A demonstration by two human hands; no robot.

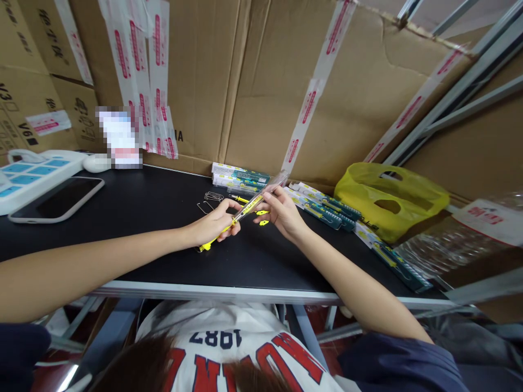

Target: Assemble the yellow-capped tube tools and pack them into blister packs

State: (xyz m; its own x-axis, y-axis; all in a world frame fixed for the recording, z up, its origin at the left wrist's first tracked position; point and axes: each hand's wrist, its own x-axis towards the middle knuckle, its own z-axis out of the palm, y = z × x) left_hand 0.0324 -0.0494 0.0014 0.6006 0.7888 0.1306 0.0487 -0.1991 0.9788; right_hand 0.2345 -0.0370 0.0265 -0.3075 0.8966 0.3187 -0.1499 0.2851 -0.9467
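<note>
My left hand is closed on a slim yellow tool, whose exact kind I cannot make out. The tool slants up to the right, its upper part inside a clear plastic sleeve. Fingers of my right hand pinch that sleeve higher up. Small yellow pieces show beside my right fingers; whether they are held or lie on the table is unclear. Bent metal wire pieces lie just beyond my left hand. Another thin yellow item lies behind the hands, partly hidden.
White-and-teal printed boxes lie along the back and right of the black table. A yellow plastic bag and clear plastic packaging sit at right. At left are a phone and a power strip. Cardboard stands behind.
</note>
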